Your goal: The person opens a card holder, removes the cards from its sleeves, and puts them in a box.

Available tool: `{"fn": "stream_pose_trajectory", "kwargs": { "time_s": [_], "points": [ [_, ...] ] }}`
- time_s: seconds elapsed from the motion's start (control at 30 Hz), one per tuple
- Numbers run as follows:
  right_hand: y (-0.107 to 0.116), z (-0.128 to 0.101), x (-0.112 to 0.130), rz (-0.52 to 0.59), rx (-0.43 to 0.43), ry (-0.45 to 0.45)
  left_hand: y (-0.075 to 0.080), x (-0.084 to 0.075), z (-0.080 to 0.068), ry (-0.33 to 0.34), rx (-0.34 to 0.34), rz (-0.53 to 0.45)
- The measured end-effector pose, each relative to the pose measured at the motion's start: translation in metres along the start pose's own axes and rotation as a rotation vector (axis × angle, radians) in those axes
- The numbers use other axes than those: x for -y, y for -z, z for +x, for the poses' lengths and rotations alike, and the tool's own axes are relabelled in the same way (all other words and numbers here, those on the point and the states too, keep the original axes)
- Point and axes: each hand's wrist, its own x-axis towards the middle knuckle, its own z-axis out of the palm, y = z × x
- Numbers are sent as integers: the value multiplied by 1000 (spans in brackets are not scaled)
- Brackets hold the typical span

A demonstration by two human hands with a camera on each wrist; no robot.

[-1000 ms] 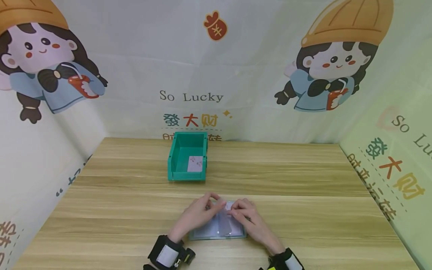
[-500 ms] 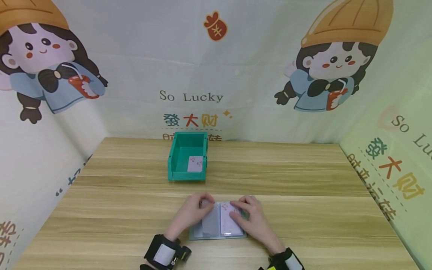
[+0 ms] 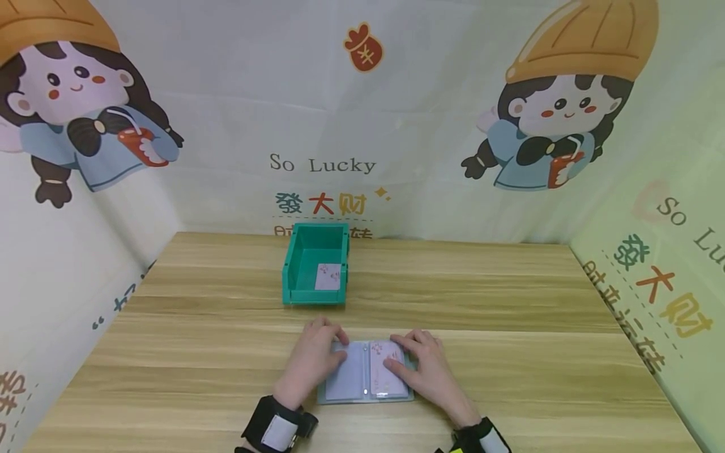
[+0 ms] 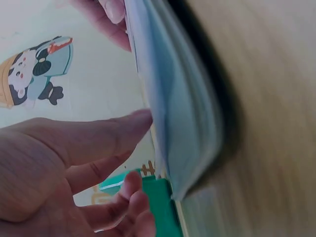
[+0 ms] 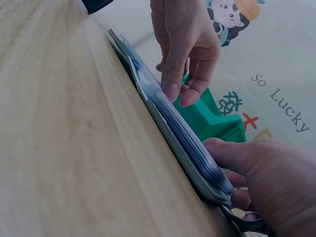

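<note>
A small card album with clear pocket pages lies spread on the table in front of the person. Its right page shows a pale pink card with small printed marks; the left page looks plain and bluish. My left hand is at the upper left of the album, and in the left wrist view its straight thumb touches the page while the other fingers hang loosely bent. At the right side, my right hand holds the album's edge, thumb on the page and fingers by the page stack.
A green bin stands behind the album, near the back of the wooden table. Another pink card lies inside it. A printed cloth rises behind the table and along both sides.
A clear page has turned over from right to left, uncovering the pink card on the right. My left hand has moved left with it; my right hand has stayed at the right side.
</note>
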Motion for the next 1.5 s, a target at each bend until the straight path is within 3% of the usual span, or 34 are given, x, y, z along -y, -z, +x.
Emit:
{"fn": "stream_pose_trajectory", "kwargs": {
  "time_s": [0.1,0.23,0.33,0.57,0.7,0.9,1.23,1.5],
  "points": [
    [0,-1,0,4,-9,5,-2,-6,-2,-48,9,21],
    [0,-2,0,10,-21,16,-8,-9,-2,-93,116,-73],
    [0,-2,1,13,-22,18,-13,-10,-2,-90,162,-134],
    [4,-3,-3,8,40,109,-15,-13,-3,-7,135,-143],
    [6,-3,-4,21,81,100,-13,-14,-3,14,148,-149],
    [7,-3,-1,32,79,75,-13,-12,-3,-4,160,-187],
    [3,-2,-4,-4,31,149,-16,-9,-3,-47,110,-243],
    [4,-2,-4,-5,43,145,-15,-7,0,17,160,-307]
  ]
}}
